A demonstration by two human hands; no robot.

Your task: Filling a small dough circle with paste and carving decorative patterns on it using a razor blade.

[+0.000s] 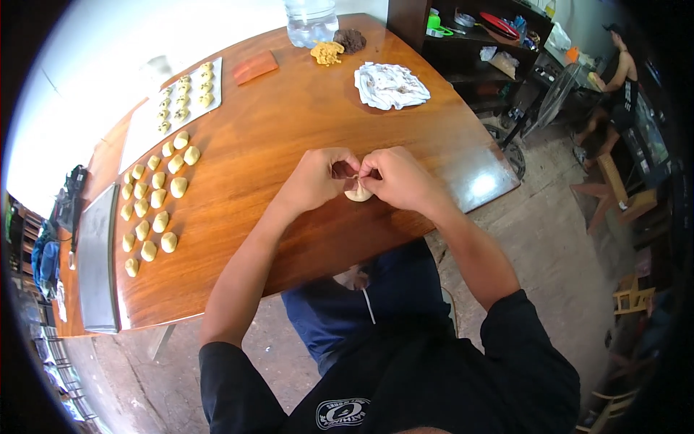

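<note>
The head view looks steeply down from above the wearer's side of the grip between left hand (318,179) and right hand (399,179), fairly near. The grip sits just above centre; the wide fisheye takes in the tabletop (285,108) beyond it and the lap (408,278) below, bending edges toward the rim.

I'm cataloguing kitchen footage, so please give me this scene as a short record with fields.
left hand: fingertips at the top of a dough piece
right hand: fingertips pinching the same piece, opposite the left
surface: brown wooden table
table's left side: rows of plain dough balls, beside a grey tray
beyond them: white tray of dark-flecked pieces
far side: orange-red sheet, clear jug, yellow heap, brown heap, crumpled white cloth
background: another person, far right
</note>
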